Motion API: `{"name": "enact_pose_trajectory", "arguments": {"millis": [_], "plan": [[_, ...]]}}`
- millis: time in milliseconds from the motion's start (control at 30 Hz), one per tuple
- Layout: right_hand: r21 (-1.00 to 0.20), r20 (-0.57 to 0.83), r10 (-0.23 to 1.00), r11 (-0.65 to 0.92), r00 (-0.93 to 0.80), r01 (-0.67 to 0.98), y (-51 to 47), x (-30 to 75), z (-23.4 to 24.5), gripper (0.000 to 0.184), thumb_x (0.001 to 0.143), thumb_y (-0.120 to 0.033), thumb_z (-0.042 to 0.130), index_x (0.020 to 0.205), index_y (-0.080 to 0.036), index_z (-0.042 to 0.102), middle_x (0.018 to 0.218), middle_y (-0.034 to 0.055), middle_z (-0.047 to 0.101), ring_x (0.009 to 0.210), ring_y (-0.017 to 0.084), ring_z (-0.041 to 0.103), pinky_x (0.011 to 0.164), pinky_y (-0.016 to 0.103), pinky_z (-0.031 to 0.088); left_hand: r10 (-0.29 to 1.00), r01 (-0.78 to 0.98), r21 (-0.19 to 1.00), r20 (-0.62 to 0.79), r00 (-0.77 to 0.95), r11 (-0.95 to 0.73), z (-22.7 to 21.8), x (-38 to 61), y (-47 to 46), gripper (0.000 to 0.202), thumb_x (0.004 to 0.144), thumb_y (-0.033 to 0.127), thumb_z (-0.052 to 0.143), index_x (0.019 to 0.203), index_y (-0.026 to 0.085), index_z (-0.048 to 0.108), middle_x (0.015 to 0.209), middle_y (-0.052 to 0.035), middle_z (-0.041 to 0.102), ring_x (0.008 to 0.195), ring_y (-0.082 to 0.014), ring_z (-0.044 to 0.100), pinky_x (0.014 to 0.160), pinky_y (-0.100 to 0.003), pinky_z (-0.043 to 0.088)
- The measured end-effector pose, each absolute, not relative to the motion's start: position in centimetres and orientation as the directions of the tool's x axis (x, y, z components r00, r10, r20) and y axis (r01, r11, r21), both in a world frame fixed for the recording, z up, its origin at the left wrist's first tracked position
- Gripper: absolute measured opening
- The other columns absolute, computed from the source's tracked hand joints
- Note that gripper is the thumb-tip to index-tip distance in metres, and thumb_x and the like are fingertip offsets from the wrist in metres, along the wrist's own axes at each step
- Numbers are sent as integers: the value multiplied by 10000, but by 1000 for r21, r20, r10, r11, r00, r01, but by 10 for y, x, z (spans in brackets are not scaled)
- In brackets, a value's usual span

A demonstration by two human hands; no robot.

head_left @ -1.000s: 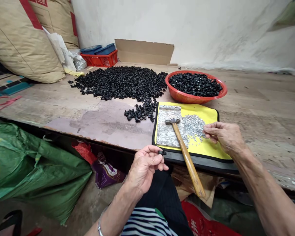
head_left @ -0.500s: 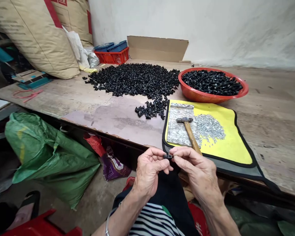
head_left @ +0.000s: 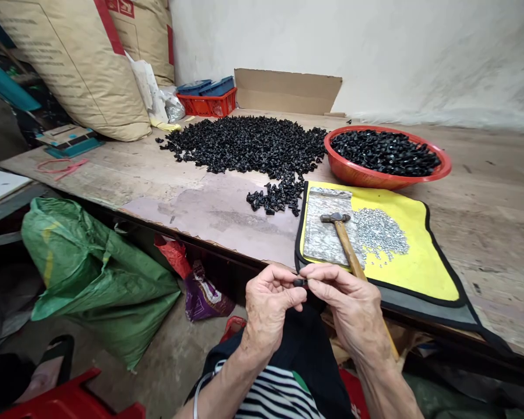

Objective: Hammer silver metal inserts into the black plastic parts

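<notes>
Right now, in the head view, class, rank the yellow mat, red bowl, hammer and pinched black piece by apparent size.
Yellow mat; then red bowl and hammer, too alike to rank; black piece smallest.

One left hand (head_left: 268, 308) and one right hand (head_left: 353, 308) pinch one small black plastic part (head_left: 300, 283). Nearby lie one steel-headed hammer with a wooden handle (head_left: 344, 238), one yellow mat with a black border (head_left: 419, 273), one speckled grey sheet (head_left: 325, 238) and one round red plastic bowl (head_left: 358, 177). Loose black plastic parts form one large heap (head_left: 244, 145) and one small heap (head_left: 275, 198), too many to count. Tiny silver metal pieces form one pile (head_left: 379, 233). Farther off are two tan paper sacks (head_left: 78, 70), two blue plastic trays (head_left: 205, 87), one red plastic crate (head_left: 207, 106) and one green woven sack (head_left: 100, 279).
</notes>
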State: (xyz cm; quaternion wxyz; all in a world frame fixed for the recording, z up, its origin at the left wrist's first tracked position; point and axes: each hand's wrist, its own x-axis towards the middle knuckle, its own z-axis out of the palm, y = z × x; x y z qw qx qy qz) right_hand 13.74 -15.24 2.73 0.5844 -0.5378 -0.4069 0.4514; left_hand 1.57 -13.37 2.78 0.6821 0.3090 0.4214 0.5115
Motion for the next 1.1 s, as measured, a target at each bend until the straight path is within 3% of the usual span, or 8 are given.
{"name": "enact_pose_trajectory", "arguments": {"millis": [200,433,700,867,1100], "plan": [[-999,-33,964,-27,262,-26,-154,138,26,35,659,-233,723,690,-231,707,817,10,688,817,165,614,706,257,487,960,-396,875,-252,121,280,26,15,-134,179,538,139,756,635,135,606,522,16,594,432,-101,544,420,-203,409],[-964,-189,949,-130,252,-233,-151,136,28,69,588,-182,731,650,-194,702,696,10,680,628,126,591,572,230,469,967,-354,901,-218,134,252,20,16,-138,123,581,115,708,653,136,611,537,17,600,454,-98,539,444,-204,403],[-901,-308,912,-187,272,-392,-153,127,25,73,538,-131,698,595,-163,667,633,2,642,550,104,549,522,224,452,963,-370,890,-232,134,266,16,18,-139,115,573,116,698,634,137,602,521,12,610,448,-97,527,434,-200,389],[-907,-301,899,-166,318,-388,-155,123,26,70,524,-119,693,570,-150,650,632,4,636,502,96,532,488,227,434,962,-336,907,-204,180,255,15,16,-139,85,607,95,681,640,132,613,537,4,630,460,-80,522,456,-185,397],[-888,-304,883,-126,359,-443,-157,123,34,85,513,-136,712,545,-139,634,609,14,642,422,109,537,434,244,428,936,-458,836,-171,306,303,15,16,-135,126,642,151,716,701,133,607,536,5,616,501,-95,564,461,-178,396]]}}
